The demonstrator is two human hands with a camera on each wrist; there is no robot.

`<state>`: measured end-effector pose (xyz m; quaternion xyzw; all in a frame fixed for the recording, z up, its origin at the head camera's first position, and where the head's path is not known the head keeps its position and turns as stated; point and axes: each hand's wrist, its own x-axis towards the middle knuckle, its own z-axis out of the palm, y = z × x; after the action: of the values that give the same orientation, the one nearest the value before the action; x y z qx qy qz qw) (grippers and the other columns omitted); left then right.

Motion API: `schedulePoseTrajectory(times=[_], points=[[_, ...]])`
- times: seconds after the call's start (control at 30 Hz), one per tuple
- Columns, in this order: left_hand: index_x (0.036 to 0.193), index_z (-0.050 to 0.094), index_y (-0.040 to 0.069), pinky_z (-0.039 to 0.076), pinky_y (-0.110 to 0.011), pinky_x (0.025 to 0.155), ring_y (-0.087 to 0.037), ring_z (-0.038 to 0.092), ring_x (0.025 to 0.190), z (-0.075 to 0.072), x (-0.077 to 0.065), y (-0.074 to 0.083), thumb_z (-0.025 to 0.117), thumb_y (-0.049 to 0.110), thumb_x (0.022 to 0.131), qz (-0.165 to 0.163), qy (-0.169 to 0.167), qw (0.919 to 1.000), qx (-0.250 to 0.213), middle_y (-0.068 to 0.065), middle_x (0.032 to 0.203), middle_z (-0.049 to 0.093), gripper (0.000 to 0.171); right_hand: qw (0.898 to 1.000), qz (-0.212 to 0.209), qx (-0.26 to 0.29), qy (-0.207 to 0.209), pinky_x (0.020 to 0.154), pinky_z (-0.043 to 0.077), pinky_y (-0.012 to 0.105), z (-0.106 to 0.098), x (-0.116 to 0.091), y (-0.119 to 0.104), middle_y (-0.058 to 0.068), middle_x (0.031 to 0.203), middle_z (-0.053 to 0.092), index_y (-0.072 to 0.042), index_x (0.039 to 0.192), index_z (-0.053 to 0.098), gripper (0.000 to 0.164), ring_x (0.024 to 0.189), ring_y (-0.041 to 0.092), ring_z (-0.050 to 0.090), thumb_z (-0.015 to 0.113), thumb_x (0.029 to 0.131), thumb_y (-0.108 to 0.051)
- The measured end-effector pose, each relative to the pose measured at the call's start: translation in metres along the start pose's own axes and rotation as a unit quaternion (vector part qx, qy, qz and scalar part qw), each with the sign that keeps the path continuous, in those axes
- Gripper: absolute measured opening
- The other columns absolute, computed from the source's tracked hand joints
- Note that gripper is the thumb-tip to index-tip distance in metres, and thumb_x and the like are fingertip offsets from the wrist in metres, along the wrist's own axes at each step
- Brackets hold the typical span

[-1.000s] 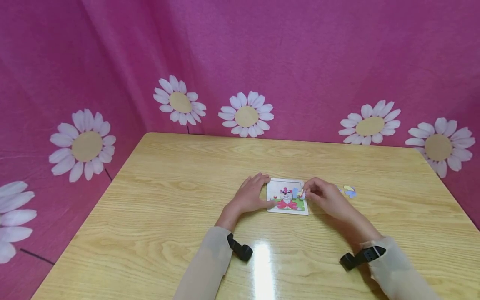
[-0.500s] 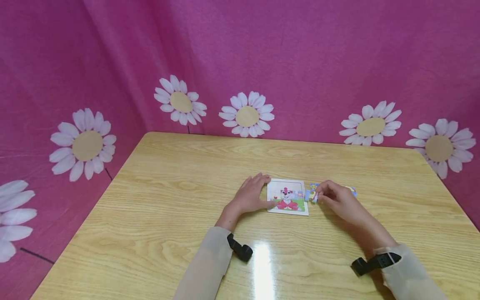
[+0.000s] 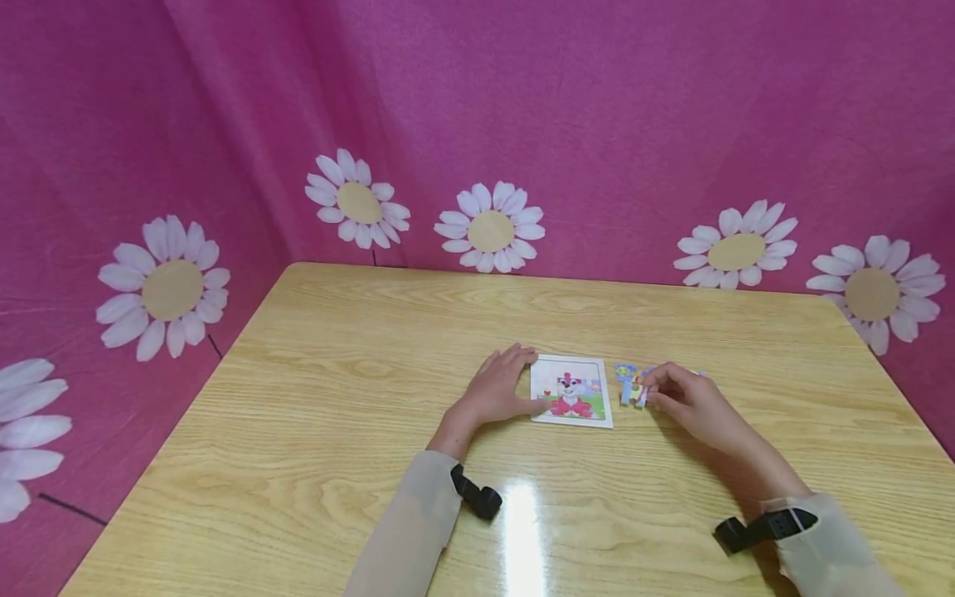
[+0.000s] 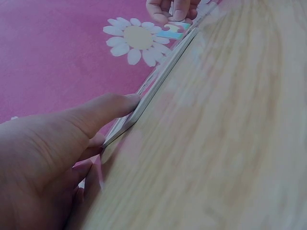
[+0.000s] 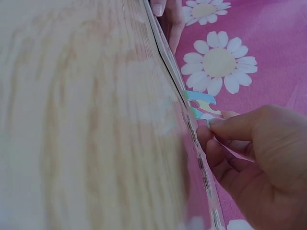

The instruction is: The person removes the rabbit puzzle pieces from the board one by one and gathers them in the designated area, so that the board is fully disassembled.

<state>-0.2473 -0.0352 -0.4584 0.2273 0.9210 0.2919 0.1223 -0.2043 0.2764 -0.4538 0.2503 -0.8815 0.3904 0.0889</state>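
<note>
A puzzle board (image 3: 565, 366) with a white border lies on the table, showing a pink and white cartoon animal on green. Against its left side rests my left hand (image 3: 492, 391), fingers reaching the far corner. The thumb (image 4: 117, 106) lies extended on the board's edge in the left wrist view. Right of the board, my right hand (image 3: 692, 405) pinches a jigsaw piece (image 3: 626, 394) between thumb and fingertips. This piece shows light blue and yellow, with cut-outs, in the right wrist view. The fingers partly cover it.
Loose jigsaw pieces (image 3: 625, 371) lie right of the board, partly hidden behind my right hand. The wooden table (image 3: 373, 348) ends at a pink curtain (image 3: 612, 108) with daisies. Black wrist cameras sit on both sleeves.
My right hand has drawn the jigsaw piece rightwards, from over the board's right edge to beside the board. The left hand and the board have stayed in place.
</note>
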Motion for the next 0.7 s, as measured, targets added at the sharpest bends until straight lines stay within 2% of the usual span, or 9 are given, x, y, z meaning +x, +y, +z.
schedulePoseTrajectory(times=[0.13, 0.4, 0.7], points=[[0.152, 0.035, 0.015, 0.007, -0.036, 0.128, -0.016, 0.013, 0.155, 0.0001, 0.0, -0.0003, 0.07, 0.048, 0.085, 0.0, -0.001, 1.0, 0.001, 0.0, 0.161, 0.03, 0.082, 1.0, 0.003, 0.001, -0.011, 0.067, 0.046, 0.009, 0.0002, 0.0005, -0.0005, 0.011, 0.089, 0.066, -0.001, 0.095, 0.062, 0.015, 0.081, -0.006, 0.054, 0.066, 0.085, 0.01], [0.152, 0.035, 0.015, 0.007, -0.037, 0.128, -0.016, 0.014, 0.155, -0.0009, -0.0011, 0.0006, 0.07, 0.049, 0.085, 0.004, 0.003, 1.0, 0.006, 0.0, 0.161, 0.03, 0.082, 0.999, 0.022, -0.023, -0.041, 0.062, 0.043, 0.015, -0.0017, 0.002, 0.0007, 0.0, 0.081, 0.061, -0.002, 0.096, 0.062, 0.013, 0.074, -0.006, 0.049, 0.064, 0.088, 0.008], [0.152, 0.034, 0.017, 0.007, -0.037, 0.128, -0.016, 0.014, 0.154, 0.0008, -0.0007, 0.0, 0.069, 0.05, 0.086, 0.001, 0.003, 0.9999, 0.014, 0.001, 0.161, 0.031, 0.081, 0.995, 0.052, -0.034, -0.077, 0.061, 0.043, 0.016, -0.005, 0.0043, 0.0012, 0.001, 0.083, 0.061, -0.001, 0.099, 0.063, 0.009, 0.074, -0.006, 0.048, 0.062, 0.091, 0.004]])
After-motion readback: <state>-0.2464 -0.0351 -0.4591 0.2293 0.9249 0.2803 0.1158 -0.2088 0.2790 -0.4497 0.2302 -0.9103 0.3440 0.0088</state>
